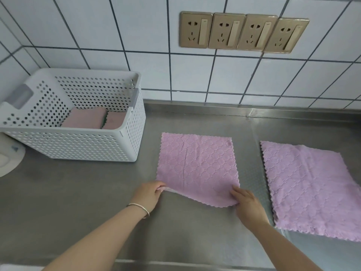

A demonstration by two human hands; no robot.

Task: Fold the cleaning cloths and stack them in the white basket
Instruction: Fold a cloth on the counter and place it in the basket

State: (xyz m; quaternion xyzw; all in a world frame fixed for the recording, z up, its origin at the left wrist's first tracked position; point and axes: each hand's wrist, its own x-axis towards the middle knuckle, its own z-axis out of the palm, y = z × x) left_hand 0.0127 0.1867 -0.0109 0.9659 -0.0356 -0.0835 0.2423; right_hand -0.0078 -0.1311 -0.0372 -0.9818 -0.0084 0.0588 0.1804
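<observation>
Two hands grip the near corners of a pink quilted microfibre cloth (197,169) lying on the steel bench (78,192): left hand (148,194) and right hand (247,204) fingers pinching it. Right of the perforated white plastic basket (78,145).

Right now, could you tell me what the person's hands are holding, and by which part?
Both hold the flat pink quilted cloth by its near edge: the left hand pinches the near left corner, the right hand grips the near right corner.
</observation>
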